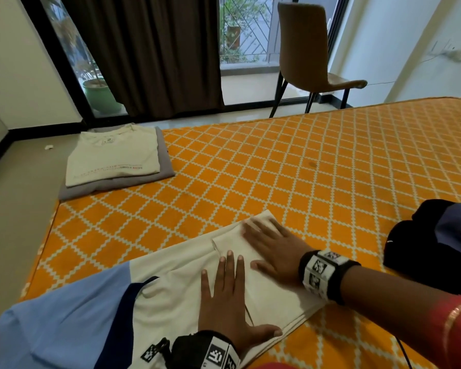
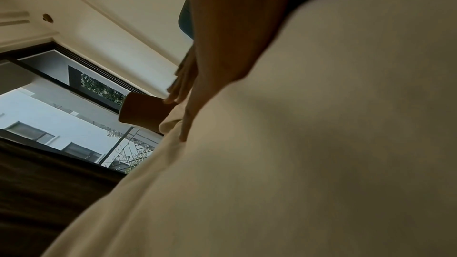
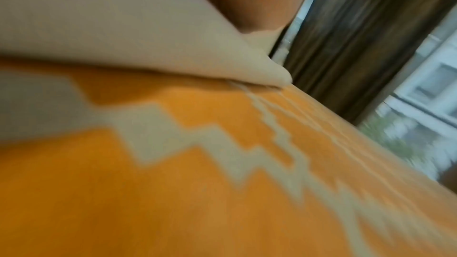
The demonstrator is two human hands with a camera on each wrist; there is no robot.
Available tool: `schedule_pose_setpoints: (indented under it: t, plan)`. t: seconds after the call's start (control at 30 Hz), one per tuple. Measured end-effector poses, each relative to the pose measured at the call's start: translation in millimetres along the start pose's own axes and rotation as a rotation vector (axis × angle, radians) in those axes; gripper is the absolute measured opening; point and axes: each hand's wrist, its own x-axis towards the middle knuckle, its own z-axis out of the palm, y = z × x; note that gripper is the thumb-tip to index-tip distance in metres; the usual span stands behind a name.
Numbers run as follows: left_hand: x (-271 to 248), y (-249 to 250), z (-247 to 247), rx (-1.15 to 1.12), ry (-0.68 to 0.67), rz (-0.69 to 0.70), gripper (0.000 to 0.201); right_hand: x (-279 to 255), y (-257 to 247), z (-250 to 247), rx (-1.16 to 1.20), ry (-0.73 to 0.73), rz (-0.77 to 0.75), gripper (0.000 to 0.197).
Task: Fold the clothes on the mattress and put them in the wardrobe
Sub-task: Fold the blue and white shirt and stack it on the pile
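Both hands lie flat with straight fingers, pressing on a partly folded white garment (image 1: pixel 266 283) and pinching nothing. On its near part the left hand (image 1: pixel 228 302) rests palm down, fingers spread a little and pointing away from the person, thumb out toward the garment's right edge. Further along the same folded panel the right hand (image 1: pixel 273 249) rests palm down, fingers together and pointing left. Light blue and navy parts of the garment (image 1: pixel 64 323) spread off to the left, near the mattress's front corner. From the left wrist, pale cloth (image 2: pixel 321 144) fills most of the view, with the left hand's fingers (image 2: pixel 195 105) lying along it. The right wrist view is blurred, showing a cream fold (image 3: pixel 123 36) lying on the orange cover.

This garment lies on the near side of the mattress (image 1: pixel 304 161), which has an orange cover with a white diamond lattice. At the mattress's far left corner a folded cream shirt (image 1: pixel 115 155) sits on top of a folded grey one (image 1: pixel 165 161). Dark clothes (image 1: pixel 431 243), black with some blue, are heaped at the right edge, near the right forearm.

Beyond the mattress stand a brown chair (image 1: pixel 312 54), a dark curtain (image 1: pixel 149 49) over a glass door, and a green plant pot (image 1: pixel 99 94) outside.
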Motion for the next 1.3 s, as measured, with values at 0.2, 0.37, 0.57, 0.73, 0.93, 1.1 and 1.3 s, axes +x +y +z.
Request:
schedule_pose_setpoints:
  t: [0.2, 0.37, 0.57, 0.73, 0.93, 1.1, 1.3]
  plan:
    - [-4, 6, -16, 0.048, -0.191, -0.006, 0.136, 23, -9, 6, 0.22, -0.046, -0.224, 0.055]
    - [-2, 0, -6, 0.058, -0.144, -0.021, 0.139, 46, 5, 5, 0.059, -0.082, -0.123, 0.071]
    - [-5, 4, -13, -0.02, -0.133, -0.008, 0.135, 30, -11, -1, -0.031, 0.093, -0.109, 0.076]
    - [-3, 3, -6, 0.018, -0.141, -0.034, 0.134, -12, -16, 16, 0.087, -0.015, -0.185, 0.08]
    - [0, -1, 3, -0.049, -0.04, 0.031, 0.136, -10, 52, 8, 0.058, -0.121, 0.04, 0.082]
    - [0, -2, 8, -0.032, -0.005, 0.021, 0.134, -31, -11, 4, -0.023, 0.085, -0.139, 0.072]
    - [-3, -1, 3, -0.01, -0.019, 0.01, 0.141, -66, -31, 28, 0.038, 0.02, -0.119, 0.077]
